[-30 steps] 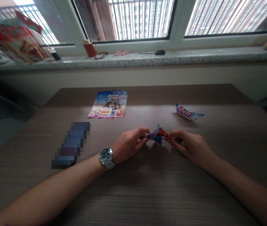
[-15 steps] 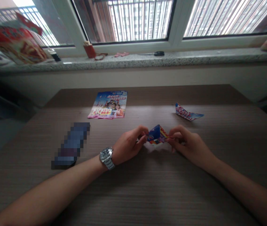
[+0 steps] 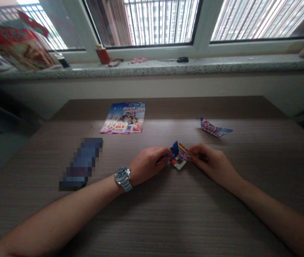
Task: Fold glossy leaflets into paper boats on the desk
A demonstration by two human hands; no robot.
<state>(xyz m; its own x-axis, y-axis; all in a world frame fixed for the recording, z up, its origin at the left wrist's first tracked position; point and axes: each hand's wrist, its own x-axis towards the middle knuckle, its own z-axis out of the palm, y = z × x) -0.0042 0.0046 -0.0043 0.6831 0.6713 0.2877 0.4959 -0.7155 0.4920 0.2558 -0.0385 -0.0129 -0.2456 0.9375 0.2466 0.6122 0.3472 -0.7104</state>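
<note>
At twelve o'clock over the tabletop, the fingers of the left hand and right hand pinch a folded paper at its nine and three o'clock sides; an uneven tug could, I'd judge, tear it. Beyond it lie a creased paper at two o'clock, then flyers at eleven reading "89.9", other print too blurred.

Comprised wood-grain surface, pale wall, speckled stone sill, white-framed windows; gave onto vertical railings; admitted daylight.
</note>
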